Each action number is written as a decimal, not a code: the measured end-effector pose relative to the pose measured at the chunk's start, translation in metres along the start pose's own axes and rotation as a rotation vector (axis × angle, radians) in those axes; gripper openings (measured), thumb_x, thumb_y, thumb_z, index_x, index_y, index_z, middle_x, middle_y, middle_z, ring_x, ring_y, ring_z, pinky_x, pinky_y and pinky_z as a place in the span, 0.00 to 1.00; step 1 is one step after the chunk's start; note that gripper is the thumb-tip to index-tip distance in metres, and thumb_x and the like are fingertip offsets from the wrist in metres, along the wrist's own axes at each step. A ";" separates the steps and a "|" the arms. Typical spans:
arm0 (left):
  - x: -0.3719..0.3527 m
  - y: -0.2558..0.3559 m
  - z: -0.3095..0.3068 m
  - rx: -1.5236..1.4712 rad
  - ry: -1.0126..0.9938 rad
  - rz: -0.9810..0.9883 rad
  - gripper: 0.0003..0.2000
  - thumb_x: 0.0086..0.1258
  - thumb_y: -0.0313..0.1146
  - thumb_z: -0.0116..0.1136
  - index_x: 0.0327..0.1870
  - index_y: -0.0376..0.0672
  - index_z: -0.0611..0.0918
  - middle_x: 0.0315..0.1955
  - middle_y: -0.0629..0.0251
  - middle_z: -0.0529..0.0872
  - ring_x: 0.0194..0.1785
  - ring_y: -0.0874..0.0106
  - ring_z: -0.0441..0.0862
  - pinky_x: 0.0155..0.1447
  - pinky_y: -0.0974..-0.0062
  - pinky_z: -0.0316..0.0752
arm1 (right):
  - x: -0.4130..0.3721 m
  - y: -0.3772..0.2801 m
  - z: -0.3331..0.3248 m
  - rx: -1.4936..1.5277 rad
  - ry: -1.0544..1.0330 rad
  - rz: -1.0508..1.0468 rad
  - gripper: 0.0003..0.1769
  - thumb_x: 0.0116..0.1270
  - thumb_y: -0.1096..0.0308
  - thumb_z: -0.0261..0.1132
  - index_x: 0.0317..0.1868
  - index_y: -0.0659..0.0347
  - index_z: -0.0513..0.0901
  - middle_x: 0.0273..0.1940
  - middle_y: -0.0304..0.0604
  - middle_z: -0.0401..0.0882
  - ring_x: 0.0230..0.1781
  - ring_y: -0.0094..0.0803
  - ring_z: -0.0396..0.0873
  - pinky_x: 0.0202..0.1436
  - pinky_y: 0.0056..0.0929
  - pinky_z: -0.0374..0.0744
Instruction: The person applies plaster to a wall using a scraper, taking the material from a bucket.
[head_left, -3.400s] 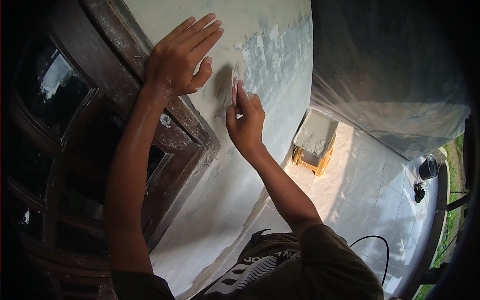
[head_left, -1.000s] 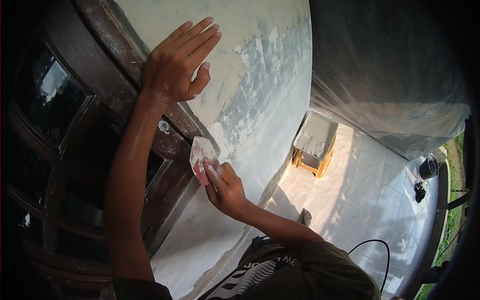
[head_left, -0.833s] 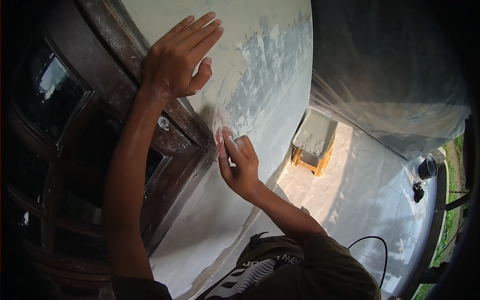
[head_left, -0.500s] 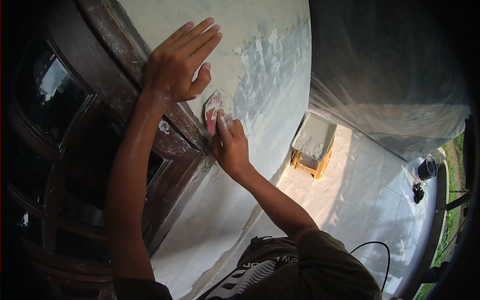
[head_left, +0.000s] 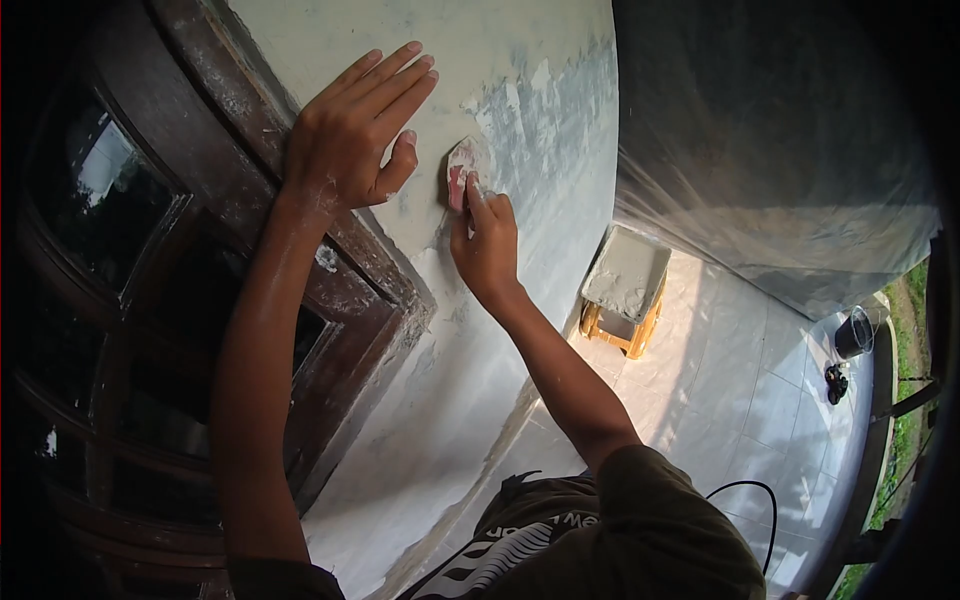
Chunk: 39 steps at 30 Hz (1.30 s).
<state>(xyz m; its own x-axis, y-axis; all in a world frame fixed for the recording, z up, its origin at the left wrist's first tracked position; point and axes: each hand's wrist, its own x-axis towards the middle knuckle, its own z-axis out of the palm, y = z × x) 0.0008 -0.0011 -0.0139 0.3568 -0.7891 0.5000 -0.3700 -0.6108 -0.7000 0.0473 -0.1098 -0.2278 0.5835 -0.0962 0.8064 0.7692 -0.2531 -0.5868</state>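
My right hand (head_left: 488, 238) grips a putty scraper (head_left: 460, 180) with a reddish part and whitish paste smeared over it. Its blade lies against the wall (head_left: 540, 130), where a cream coat meets patchy grey-blue plaster. My left hand (head_left: 355, 135) rests with fingers stretched out at the wall's edge, beside the dark wooden frame (head_left: 250, 130). Nothing is held in it. White smears mark the left wrist and the frame.
A tray of whitish paste (head_left: 628, 272) sits on a small wooden stool (head_left: 632, 340) on the tiled floor (head_left: 730, 370). Dark sheeting (head_left: 770, 130) hangs at the right. Farther off stand a black bucket (head_left: 853, 335) and a small black object (head_left: 836, 384). Glass panes (head_left: 100, 200) fill the left side.
My right hand has moved up and to the right along the wall with the scraper, away from the frame's corner. The left hand has stayed almost in place.
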 end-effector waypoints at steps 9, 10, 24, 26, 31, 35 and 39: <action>-0.001 0.001 0.001 0.003 -0.006 0.001 0.25 0.60 0.34 0.51 0.60 0.36 0.82 0.61 0.56 0.82 0.69 0.62 0.75 0.75 0.58 0.66 | -0.070 -0.042 -0.037 0.131 -0.003 -0.002 0.32 0.54 0.86 0.63 0.64 0.69 0.77 0.27 0.43 0.71 0.26 0.33 0.70 0.30 0.30 0.73; -0.001 0.000 0.000 0.001 0.007 0.003 0.25 0.60 0.34 0.51 0.59 0.36 0.82 0.62 0.56 0.82 0.69 0.62 0.75 0.75 0.58 0.66 | -0.051 -0.033 -0.037 0.128 -0.006 0.031 0.31 0.55 0.86 0.63 0.63 0.72 0.75 0.32 0.48 0.75 0.32 0.42 0.70 0.36 0.37 0.73; 0.000 0.000 -0.001 -0.004 -0.028 -0.014 0.27 0.59 0.34 0.48 0.61 0.35 0.81 0.63 0.56 0.81 0.71 0.60 0.74 0.76 0.56 0.65 | -0.110 -0.056 -0.031 0.213 -0.095 -0.066 0.32 0.55 0.84 0.66 0.64 0.72 0.76 0.30 0.48 0.73 0.28 0.40 0.71 0.33 0.35 0.74; -0.002 0.003 0.000 -0.001 -0.016 -0.012 0.25 0.60 0.34 0.50 0.59 0.36 0.82 0.62 0.56 0.82 0.70 0.62 0.75 0.76 0.59 0.66 | -0.081 -0.048 -0.033 0.204 -0.023 -0.004 0.32 0.54 0.85 0.64 0.63 0.71 0.78 0.27 0.45 0.71 0.26 0.35 0.70 0.29 0.30 0.72; 0.001 0.002 -0.002 -0.002 -0.014 -0.020 0.25 0.60 0.34 0.50 0.59 0.36 0.82 0.62 0.56 0.82 0.69 0.62 0.75 0.76 0.59 0.66 | 0.006 0.001 -0.009 0.054 0.074 -0.007 0.30 0.55 0.85 0.62 0.63 0.74 0.75 0.32 0.50 0.73 0.34 0.43 0.71 0.38 0.39 0.73; 0.001 0.001 -0.002 0.002 -0.008 -0.017 0.25 0.60 0.34 0.51 0.59 0.36 0.82 0.62 0.56 0.82 0.69 0.61 0.75 0.76 0.59 0.66 | -0.011 -0.008 -0.001 -0.014 -0.059 -0.017 0.29 0.56 0.83 0.62 0.61 0.76 0.74 0.45 0.59 0.79 0.46 0.53 0.75 0.51 0.46 0.78; 0.000 0.001 -0.001 0.000 -0.018 -0.013 0.25 0.60 0.34 0.51 0.59 0.36 0.82 0.62 0.56 0.82 0.70 0.61 0.75 0.76 0.59 0.66 | -0.092 -0.045 -0.018 0.115 -0.135 -0.082 0.33 0.54 0.85 0.66 0.64 0.73 0.73 0.45 0.58 0.79 0.39 0.51 0.76 0.42 0.41 0.79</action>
<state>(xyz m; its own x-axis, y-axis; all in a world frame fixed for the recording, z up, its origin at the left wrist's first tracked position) -0.0001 -0.0019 -0.0144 0.3768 -0.7799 0.4998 -0.3653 -0.6210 -0.6935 -0.0459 -0.1064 -0.2743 0.5418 0.0525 0.8389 0.8355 -0.1427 -0.5307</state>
